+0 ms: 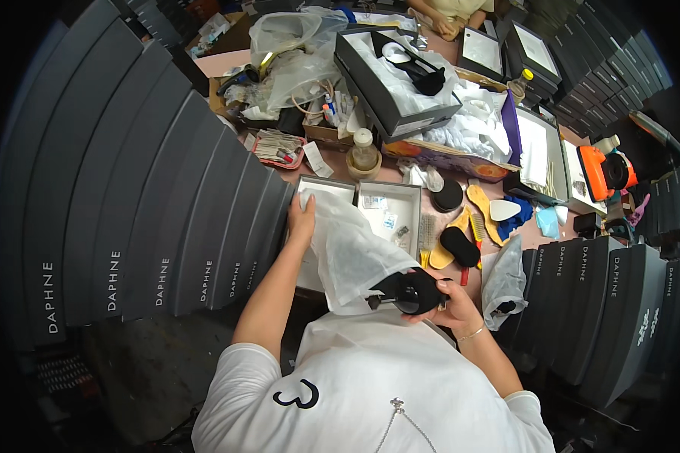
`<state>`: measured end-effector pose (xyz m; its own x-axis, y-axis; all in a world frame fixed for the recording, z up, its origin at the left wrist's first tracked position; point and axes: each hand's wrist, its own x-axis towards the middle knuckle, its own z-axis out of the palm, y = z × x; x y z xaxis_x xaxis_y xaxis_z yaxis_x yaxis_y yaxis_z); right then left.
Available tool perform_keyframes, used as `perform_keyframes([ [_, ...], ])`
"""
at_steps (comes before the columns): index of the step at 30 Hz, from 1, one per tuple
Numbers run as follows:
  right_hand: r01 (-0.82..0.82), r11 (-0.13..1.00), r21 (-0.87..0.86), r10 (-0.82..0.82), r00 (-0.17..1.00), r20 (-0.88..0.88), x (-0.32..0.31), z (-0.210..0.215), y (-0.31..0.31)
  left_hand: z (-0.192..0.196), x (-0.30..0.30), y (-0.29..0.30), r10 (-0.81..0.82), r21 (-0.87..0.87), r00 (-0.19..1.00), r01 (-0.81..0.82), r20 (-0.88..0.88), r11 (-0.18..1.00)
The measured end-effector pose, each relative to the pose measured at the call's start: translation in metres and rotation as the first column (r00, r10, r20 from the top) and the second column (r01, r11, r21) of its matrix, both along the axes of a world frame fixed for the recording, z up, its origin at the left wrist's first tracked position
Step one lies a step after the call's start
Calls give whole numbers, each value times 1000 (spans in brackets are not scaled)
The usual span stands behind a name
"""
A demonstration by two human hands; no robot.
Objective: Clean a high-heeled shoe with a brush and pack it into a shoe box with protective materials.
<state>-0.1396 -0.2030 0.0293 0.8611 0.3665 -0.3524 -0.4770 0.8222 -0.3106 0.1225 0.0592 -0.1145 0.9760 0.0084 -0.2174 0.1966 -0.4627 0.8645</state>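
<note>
A black heeled shoe point(418, 293) is gripped in my right hand point(459, 306), close to my chest. Part of the shoe lies inside a thin white translucent bag point(359, 245). Farther left, my left hand point(302, 220) holds the other end of that bag, its fingers closed on the material. Beneath the bag is an open shoe box point(308, 281), mostly covered by it. Beside that sits a shallow grey-edged tray or lid point(408, 198) with small packets in it. To the right of my right hand lies another wrapped bundle point(504, 281) with something black inside.
Tall stacks of dark shoe boxes point(140, 174) rise at left, with more boxes point(574, 302) at right. Brushes point(427, 230), a black sponge point(459, 248) and a glue bottle point(363, 151) stand on the table. An open box point(423, 121) holds black shoes. A person's hands point(444, 29) appear at the far side.
</note>
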Motion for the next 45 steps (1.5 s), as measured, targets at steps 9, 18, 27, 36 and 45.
perform_keyframes([
  [9,164,946,281,-160,986,-36,5,-32,13,158,-165,-33,-683,354,646,585,342,730],
  [18,259,884,389,-249,965,-77,-3,-36,23,132,-133,-27,-108,-286,941,204,320,936],
  [27,192,835,515,-252,966,49,-7,-47,25,166,-138,-32,-221,-94,852,299,475,950],
  [36,190,390,-901,83,967,240,11,41,53,209,-166,-46,-507,182,349,654,788,734],
  [45,648,730,-217,-666,746,-11,-19,39,35,196,-202,-83,-507,-30,240,922,828,387],
])
